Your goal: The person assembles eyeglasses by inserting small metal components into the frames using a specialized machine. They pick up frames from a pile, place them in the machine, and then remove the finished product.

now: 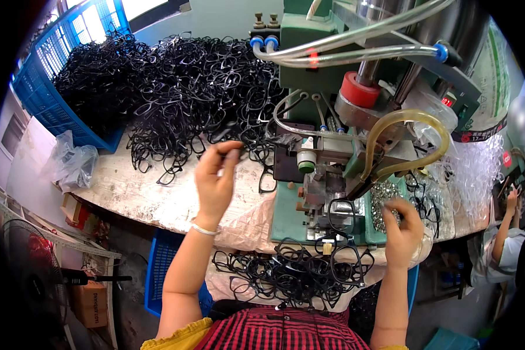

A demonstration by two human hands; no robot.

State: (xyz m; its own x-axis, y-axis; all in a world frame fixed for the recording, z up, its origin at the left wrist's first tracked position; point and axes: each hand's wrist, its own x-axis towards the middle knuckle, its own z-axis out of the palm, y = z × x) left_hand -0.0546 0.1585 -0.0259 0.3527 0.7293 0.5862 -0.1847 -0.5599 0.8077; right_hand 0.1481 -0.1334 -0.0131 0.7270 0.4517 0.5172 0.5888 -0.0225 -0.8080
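My left hand is raised over the tabletop, thumb and forefinger drawn together in a pinch. A blurred dark shape lies just past its fingertips, beside the big heap of black eyeglass frames; whether the fingers hold anything is hidden. At the right, my right hand has its fingers curled together by a green tray holding small shiny metal parts. What it pinches, if anything, cannot be made out. Between my hands stands a green press machine, with a black eyeglass frame at its front.
More black frames pile up on the near table edge, before my lap. A blue basket leans at the back left, near a clear plastic bag. Yellowish tubing loops by the press. Another person is at the far right.
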